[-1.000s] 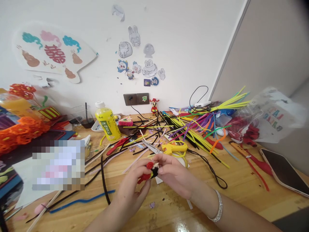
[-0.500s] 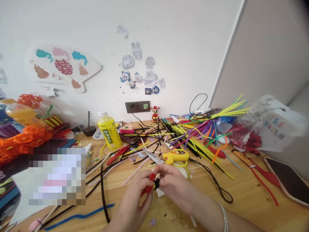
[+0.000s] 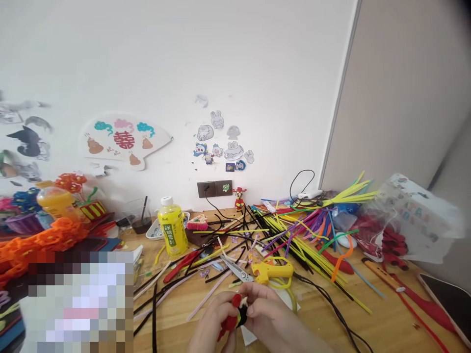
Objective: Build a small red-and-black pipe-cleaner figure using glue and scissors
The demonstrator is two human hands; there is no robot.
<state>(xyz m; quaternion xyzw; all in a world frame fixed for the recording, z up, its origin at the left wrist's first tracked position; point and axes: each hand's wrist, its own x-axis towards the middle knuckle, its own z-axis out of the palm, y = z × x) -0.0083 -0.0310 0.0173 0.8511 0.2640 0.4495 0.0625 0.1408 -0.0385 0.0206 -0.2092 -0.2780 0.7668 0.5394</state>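
A small red, black and yellow pipe-cleaner figure is held between both hands, low in the middle of the view. My left hand is closed around its red side. On the other side, my right hand pinches it near the black and pale part; the fingers hide some of the figure. Just beyond my fingertips lie scissors with yellow handles, their blades pointing to the far left. A similar red figure stands upright against the wall.
Bundled pipe cleaners spread over the table's right side. A yellow bottle stands at left centre, near a cup of dark liquid. Orange pipe-cleaner flowers are at far left. A plastic bag and a phone lie right.
The view has tilted upward, so the table and hands appear lower. Both hands keep their hold on the figure, with little visible change in grip.
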